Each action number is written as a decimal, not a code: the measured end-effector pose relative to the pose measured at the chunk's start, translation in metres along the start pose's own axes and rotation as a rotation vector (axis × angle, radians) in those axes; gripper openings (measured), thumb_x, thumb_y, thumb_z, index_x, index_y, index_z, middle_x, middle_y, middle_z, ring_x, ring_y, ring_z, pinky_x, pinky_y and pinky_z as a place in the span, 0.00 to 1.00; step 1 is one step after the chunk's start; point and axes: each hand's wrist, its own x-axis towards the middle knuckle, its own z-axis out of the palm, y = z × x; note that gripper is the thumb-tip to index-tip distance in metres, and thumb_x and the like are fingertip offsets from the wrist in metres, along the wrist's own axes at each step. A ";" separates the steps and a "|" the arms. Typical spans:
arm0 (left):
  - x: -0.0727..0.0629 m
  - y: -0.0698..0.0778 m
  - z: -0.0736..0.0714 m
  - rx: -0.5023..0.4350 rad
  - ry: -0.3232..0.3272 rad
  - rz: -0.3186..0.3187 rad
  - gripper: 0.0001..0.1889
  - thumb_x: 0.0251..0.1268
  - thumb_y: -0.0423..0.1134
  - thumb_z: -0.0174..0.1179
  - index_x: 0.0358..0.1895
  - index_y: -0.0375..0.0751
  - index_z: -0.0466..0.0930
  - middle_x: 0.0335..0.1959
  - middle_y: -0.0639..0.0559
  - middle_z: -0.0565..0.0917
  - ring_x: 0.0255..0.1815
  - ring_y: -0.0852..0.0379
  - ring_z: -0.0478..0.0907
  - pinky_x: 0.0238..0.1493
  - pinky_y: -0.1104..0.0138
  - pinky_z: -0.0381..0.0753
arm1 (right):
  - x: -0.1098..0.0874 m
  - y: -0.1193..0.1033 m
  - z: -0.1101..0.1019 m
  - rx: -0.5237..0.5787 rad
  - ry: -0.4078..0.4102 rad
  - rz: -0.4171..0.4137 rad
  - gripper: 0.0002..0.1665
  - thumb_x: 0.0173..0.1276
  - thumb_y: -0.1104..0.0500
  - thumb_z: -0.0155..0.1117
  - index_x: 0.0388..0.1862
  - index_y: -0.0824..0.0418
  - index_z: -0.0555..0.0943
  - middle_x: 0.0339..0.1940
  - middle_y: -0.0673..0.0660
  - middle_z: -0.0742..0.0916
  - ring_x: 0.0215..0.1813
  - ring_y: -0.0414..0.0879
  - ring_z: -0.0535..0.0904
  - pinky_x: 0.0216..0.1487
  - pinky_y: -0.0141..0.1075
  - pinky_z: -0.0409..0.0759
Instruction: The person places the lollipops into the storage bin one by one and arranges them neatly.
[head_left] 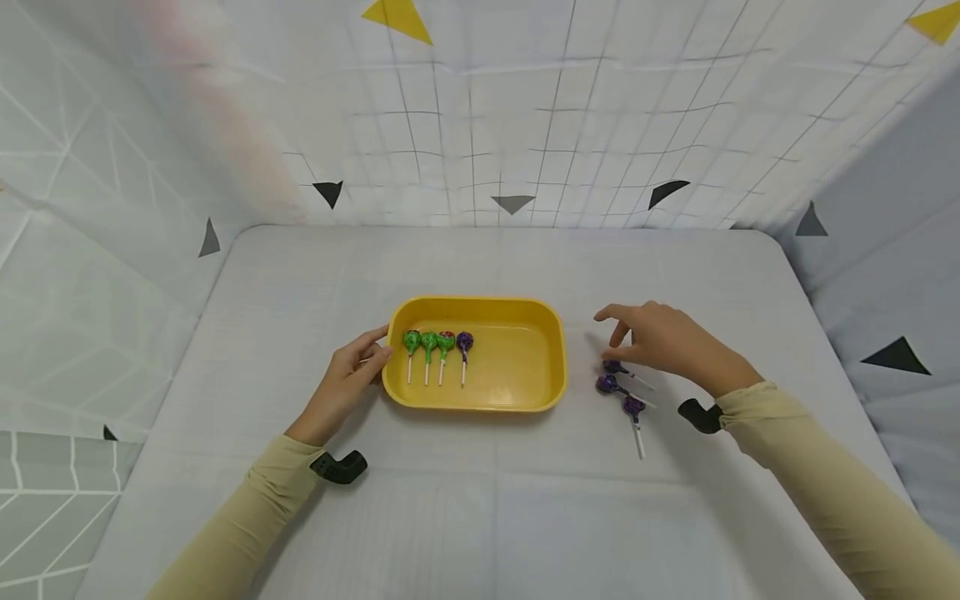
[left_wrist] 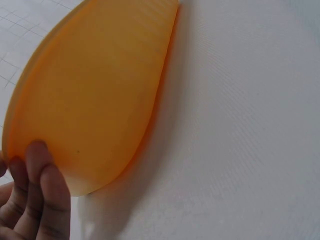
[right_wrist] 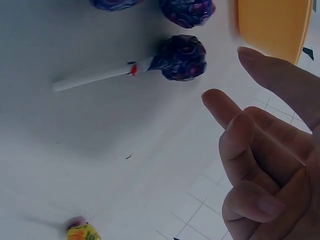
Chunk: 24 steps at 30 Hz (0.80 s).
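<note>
In the head view, a yellow tray (head_left: 517, 367) lies on the table with three green-wrapped lollipops (head_left: 429, 340) and one purple-wrapped lollipop (head_left: 465, 340) lined up at its left side. My left hand (head_left: 347, 377) holds the tray's left end by the rim; in the left wrist view its fingers (left_wrist: 37, 155) touch the outer wall. Right of the tray, three purple-wrapped lollipops (head_left: 633, 406) lie close together on the table. Over them hovers my right hand (head_left: 663, 342), thumb and index finger apart. The right wrist view shows a gap between its fingertips and the nearest lollipop (right_wrist: 182, 57).
The table (head_left: 450, 517) has a white cover, with white patterned sheets (head_left: 480, 125) rising behind it and at both sides. Part of a yellow-wrapped thing (right_wrist: 82, 232) shows at the bottom of the right wrist view. A dark device (head_left: 339, 467) sits at each wrist.
</note>
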 end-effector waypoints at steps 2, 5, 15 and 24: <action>0.000 0.000 0.000 0.000 0.000 -0.001 0.28 0.84 0.47 0.51 0.80 0.42 0.63 0.42 0.37 0.77 0.34 0.61 0.79 0.43 0.70 0.85 | -0.001 0.002 0.001 -0.001 -0.014 0.002 0.34 0.65 0.47 0.77 0.67 0.54 0.79 0.41 0.45 0.92 0.44 0.49 0.81 0.45 0.46 0.82; 0.000 0.000 0.000 -0.007 0.002 -0.002 0.28 0.84 0.47 0.51 0.79 0.43 0.63 0.42 0.37 0.77 0.34 0.61 0.79 0.43 0.70 0.86 | -0.003 0.004 0.003 0.003 -0.047 0.009 0.33 0.64 0.47 0.77 0.66 0.55 0.80 0.42 0.46 0.92 0.44 0.48 0.82 0.45 0.47 0.83; 0.000 -0.001 0.000 -0.022 0.002 0.006 0.28 0.83 0.46 0.52 0.80 0.42 0.63 0.41 0.36 0.77 0.34 0.62 0.79 0.43 0.70 0.86 | -0.003 0.007 0.008 -0.006 -0.097 -0.005 0.26 0.64 0.52 0.77 0.60 0.56 0.84 0.43 0.51 0.92 0.46 0.51 0.86 0.44 0.48 0.86; 0.002 -0.004 0.000 -0.019 0.005 0.011 0.29 0.83 0.47 0.52 0.79 0.42 0.63 0.41 0.37 0.76 0.34 0.61 0.79 0.44 0.70 0.86 | 0.002 0.009 0.016 -0.057 -0.108 -0.024 0.15 0.65 0.50 0.77 0.49 0.52 0.89 0.39 0.47 0.91 0.44 0.49 0.85 0.45 0.49 0.85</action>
